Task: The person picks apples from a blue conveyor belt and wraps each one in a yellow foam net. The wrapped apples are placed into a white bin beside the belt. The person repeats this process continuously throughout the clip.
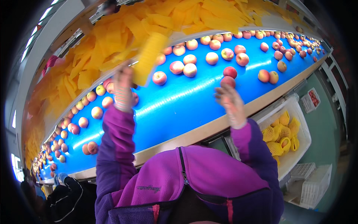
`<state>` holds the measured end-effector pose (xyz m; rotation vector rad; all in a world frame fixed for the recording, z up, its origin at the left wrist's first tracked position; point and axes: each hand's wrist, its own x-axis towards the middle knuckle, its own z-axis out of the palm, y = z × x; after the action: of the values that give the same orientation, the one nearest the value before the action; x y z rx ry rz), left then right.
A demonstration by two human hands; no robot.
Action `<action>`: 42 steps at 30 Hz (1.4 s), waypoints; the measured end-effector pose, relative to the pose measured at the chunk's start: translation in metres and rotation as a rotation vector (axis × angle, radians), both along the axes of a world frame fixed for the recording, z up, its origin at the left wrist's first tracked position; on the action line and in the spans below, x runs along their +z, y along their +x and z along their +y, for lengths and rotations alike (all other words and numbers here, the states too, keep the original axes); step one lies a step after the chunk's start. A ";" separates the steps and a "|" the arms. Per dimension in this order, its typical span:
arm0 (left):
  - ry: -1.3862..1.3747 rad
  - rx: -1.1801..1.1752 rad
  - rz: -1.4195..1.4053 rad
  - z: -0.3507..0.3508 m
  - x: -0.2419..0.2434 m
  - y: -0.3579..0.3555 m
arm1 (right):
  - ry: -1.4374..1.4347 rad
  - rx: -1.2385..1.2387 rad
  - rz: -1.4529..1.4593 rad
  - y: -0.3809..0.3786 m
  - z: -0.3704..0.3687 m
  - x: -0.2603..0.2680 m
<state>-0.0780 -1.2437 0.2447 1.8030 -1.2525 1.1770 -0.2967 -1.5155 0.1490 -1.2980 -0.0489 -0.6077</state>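
A yellow foam net sleeve (151,57), blurred, is gripped at its lower end by my left hand (124,89) over the far side of the blue conveyor belt (179,109). My left hand wears a striped glove, and its fingers are partly blurred. My right hand (231,105), also gloved, is over the near half of the belt with its fingers apart. Its fingertips overlap the near edge of a red apple (228,81); whether they touch it is unclear. Another red apple (230,72) sits against that one. Several apples, such as this one (159,78), lie between my hands.
A ledge beyond the belt is heaped with yellow foam sleeves (112,39). A wooden rail (179,138) edges the near side. At right, a white crate (303,140) holds several netted apples (279,131). White baskets (316,182) stand below. A co-worker's dark sleeve (74,190) is at lower left.
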 end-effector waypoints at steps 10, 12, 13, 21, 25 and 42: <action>-0.107 -0.453 1.137 -0.078 -0.079 -0.061 | 0.287 0.494 0.195 0.068 0.027 -0.024; -0.073 -0.476 1.011 -0.095 -0.082 -0.047 | 0.212 0.537 0.227 0.064 0.014 -0.029; -0.041 -0.518 1.008 -0.104 -0.081 -0.043 | 0.200 0.565 0.226 0.063 0.007 -0.030; 0.098 -0.820 1.101 -0.146 -0.081 -0.040 | 0.370 0.601 0.154 0.061 -0.039 -0.027; 0.091 -0.607 1.045 -0.160 -0.104 -0.053 | 0.393 0.588 0.016 0.070 -0.033 -0.028; -0.369 -0.652 1.370 -0.162 -0.108 -0.068 | 0.301 0.500 0.208 0.080 -0.035 -0.058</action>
<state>-0.1465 -1.4058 0.1367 1.2390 -0.5823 -0.2612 -0.2163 -1.5504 0.0914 -0.9967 -0.1027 -0.0458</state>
